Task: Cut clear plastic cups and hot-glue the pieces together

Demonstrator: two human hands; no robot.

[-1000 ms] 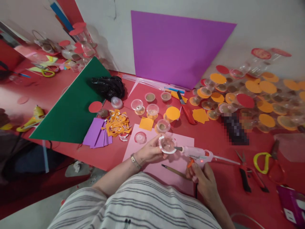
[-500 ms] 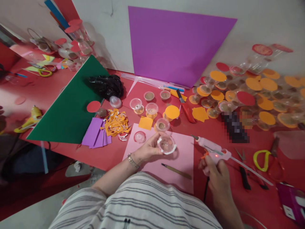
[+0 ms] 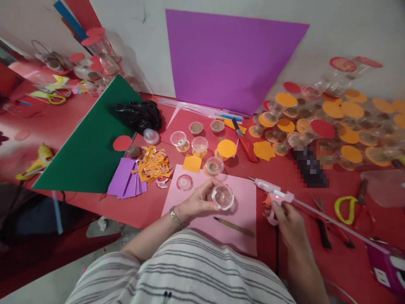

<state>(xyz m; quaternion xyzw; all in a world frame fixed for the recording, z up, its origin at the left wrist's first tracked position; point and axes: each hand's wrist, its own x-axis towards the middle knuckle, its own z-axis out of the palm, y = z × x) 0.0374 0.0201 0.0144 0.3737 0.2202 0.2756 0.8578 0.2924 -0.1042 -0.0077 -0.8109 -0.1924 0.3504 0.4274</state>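
Between the thumb and fingers of my left hand is a clear plastic cup with white bits around its rim, held above a pink sheet. My right hand grips a pink hot glue gun with a glowing red light and a long glue stick out of its back. Its nozzle points left, apart from the cup. A wooden-handled tool and a round clear lid lie on the pink sheet. Just beyond stands another clear cup, beside an orange paper square.
At the right stand many clear cups with orange discs. Yellow-handled scissors and pliers lie by my right arm. Orange scraps, purple cards, a black bag and a leaning green board are left.
The glue gun has turned and shifted slightly left in my right hand. The cup in my left hand has moved slightly down, its opening tipped a little differently.
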